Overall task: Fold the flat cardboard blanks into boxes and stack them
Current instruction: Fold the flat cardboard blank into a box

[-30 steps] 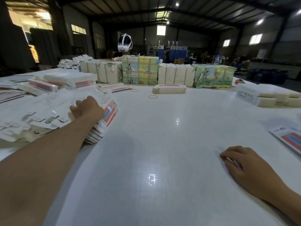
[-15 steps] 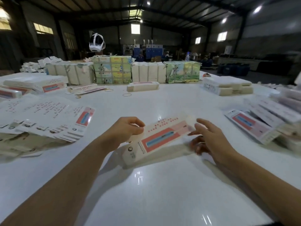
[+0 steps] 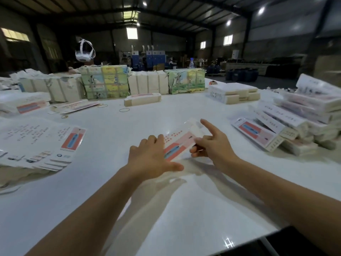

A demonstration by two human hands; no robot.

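The blank, lifted half a second ago, now sits between both hands over the tabletop, left hand spread flat on it, right hand pinching its far end, so folding is probably starting.

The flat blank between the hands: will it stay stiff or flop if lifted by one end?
The blank looks like thin printed card, so it would probably sag a little when held only by the right hand. It seems light. On the glossy white table it would likely slide easily when pushed.
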